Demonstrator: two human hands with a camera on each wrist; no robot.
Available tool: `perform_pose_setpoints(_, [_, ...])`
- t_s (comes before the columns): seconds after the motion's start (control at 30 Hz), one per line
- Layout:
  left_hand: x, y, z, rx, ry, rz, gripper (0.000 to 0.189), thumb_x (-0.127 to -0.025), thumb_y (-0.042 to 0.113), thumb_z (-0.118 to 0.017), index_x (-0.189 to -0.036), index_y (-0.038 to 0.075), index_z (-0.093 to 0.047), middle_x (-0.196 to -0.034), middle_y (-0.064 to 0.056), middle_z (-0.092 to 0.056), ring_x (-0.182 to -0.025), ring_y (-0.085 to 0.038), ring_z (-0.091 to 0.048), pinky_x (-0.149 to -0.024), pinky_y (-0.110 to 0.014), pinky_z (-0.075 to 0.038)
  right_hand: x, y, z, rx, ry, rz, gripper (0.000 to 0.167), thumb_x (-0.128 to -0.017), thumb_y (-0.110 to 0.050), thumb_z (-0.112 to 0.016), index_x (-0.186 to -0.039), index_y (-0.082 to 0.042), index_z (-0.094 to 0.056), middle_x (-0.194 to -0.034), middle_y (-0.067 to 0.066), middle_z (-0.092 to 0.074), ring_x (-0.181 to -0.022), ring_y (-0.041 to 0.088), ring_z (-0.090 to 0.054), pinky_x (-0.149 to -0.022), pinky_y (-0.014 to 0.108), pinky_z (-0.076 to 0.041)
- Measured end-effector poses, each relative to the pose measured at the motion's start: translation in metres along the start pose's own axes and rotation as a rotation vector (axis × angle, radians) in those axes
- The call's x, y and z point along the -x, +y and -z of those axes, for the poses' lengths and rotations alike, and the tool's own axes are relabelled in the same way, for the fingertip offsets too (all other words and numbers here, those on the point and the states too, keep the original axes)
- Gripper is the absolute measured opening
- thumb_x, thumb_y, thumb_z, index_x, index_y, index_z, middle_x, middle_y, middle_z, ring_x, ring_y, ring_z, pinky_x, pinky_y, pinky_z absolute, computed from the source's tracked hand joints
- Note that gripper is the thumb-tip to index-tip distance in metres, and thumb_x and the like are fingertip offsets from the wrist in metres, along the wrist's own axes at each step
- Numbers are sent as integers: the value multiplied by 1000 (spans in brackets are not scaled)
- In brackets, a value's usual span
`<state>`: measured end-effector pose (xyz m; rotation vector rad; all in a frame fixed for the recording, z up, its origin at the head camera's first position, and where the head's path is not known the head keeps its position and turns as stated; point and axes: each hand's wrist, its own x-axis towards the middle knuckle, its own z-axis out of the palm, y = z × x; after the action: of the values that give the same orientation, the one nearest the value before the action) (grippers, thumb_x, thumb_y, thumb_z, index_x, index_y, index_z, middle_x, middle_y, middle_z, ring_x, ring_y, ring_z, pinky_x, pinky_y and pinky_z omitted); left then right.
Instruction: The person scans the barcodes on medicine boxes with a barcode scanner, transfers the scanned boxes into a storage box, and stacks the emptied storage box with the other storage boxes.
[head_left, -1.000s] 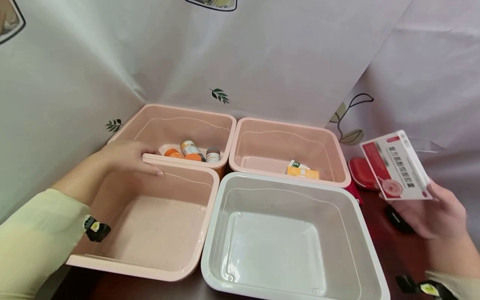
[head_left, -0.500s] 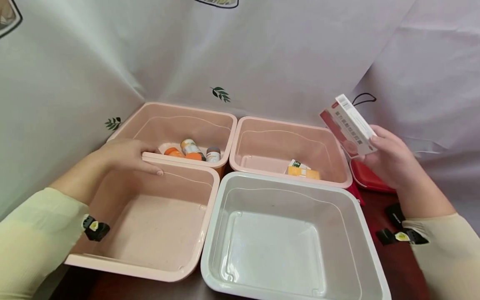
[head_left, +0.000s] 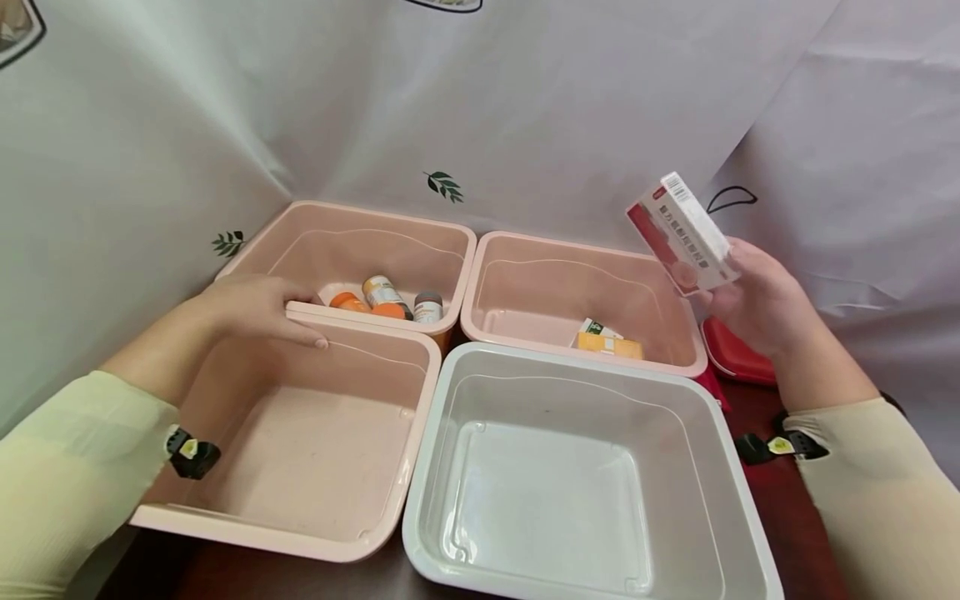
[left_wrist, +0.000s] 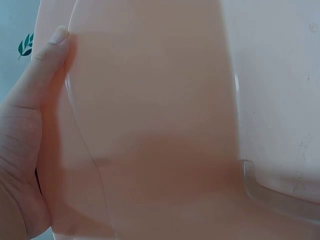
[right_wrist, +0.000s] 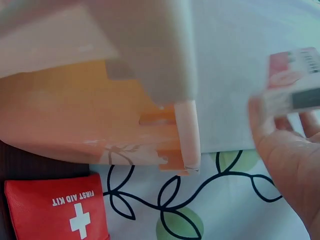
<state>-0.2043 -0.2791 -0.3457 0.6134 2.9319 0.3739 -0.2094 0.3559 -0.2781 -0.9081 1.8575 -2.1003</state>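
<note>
My right hand (head_left: 761, 304) holds a red-and-white medicine box (head_left: 682, 237), tilted, up in the air over the right end of the back right pink bin (head_left: 525, 287). Thumb and fingers grip the box by its lower right edge. My left hand (head_left: 243, 315) holds the back rim of the front left pink bin (head_left: 307, 458). Its thumb lies along the inner wall in the left wrist view, while the other fingers are mostly hidden behind the rim. Inside the back right bin lie a yellow box (head_left: 609, 347) and a white-and-green box (head_left: 596, 327).
Several pill bottles (head_left: 386, 293) lie in the back left pink bin (head_left: 337, 242). A pale grey bin (head_left: 555, 500) stands at front right. Beside the bins is a red case (head_left: 738, 354), marked first aid kit (right_wrist: 60, 210) in the right wrist view. Printed cloth (head_left: 555, 108) hangs behind.
My right hand has carried the medicine box leftward and up, from beside the bins to over the back right bin, tilting it. The left hand stays on the rim.
</note>
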Motion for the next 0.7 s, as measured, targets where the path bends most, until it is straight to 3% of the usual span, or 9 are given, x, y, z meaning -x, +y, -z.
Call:
perform_pose_setpoints(0.07, [0,0,0,3,2,1,63,-80,60,-88,-123,15,-78,-110,0,-76,-101,-23,-69,-93,-54,-51,3,1,0,19,54,-33,47,-114,-24,-31,-151,-14,-57,-149,3,-57,-135,19,-49,-110,35,-46])
perform_pose_setpoints(0.2, [1,1,-1,4,3,-3,63,-80,60,-88,-124,15,-78,-110,0,-76,-101,-23,-69,-93,-53,-51,10,2,-1,95,144,-92,50,-116,-28,-26,-158,-21,-53,-159,-5,-51,-152,17,-30,-127,43,-17])
perform_pose_setpoints(0.27, [1,0,-1,3,1,-5,64,-80,61,-87,-124,15,-77,-110,0,-76,-101,-23,-69,-93,-53,-51,11,4,-1,122,148,-100,51,-116,-28,-25,-159,-21,-51,-162,-5,-47,-155,19,-21,-128,48,-3])
perform_pose_setpoints(0.37, [1,0,-1,7,-4,-6,66,-81,61,-87,-125,14,-77,-111,-1,-76,-101,-23,-69,-93,-54,-51,12,6,-1,164,142,-106,49,-115,-26,-27,-158,-21,-52,-163,-5,-42,-156,21,-16,-127,51,7])
perform_pose_setpoints(0.5, [0,0,0,7,-6,-7,66,-81,60,-87,-125,13,-77,-111,-2,-76,-101,-23,-69,-92,-54,-51,15,8,-1,224,138,-127,45,-113,-25,-33,-154,-24,-53,-162,-4,-38,-154,21,-15,-127,50,10])
perform_pose_setpoints(0.57, [0,0,-1,5,-4,-10,66,-80,61,-87,-125,13,-77,-110,-1,-76,-100,-23,-69,-92,-54,-51,18,8,-1,269,151,-147,44,-112,-25,-37,-152,-26,-55,-160,-3,-39,-151,23,-24,-128,47,1])
perform_pose_setpoints(0.7, [-2,-1,-1,2,-8,-18,65,-81,63,-86,-124,15,-77,-110,-1,-76,-100,-23,-69,-92,-53,-51,30,8,-4,383,144,-185,44,-110,-24,-41,-152,-28,-55,-158,-4,-41,-146,22,-28,-125,47,-9])
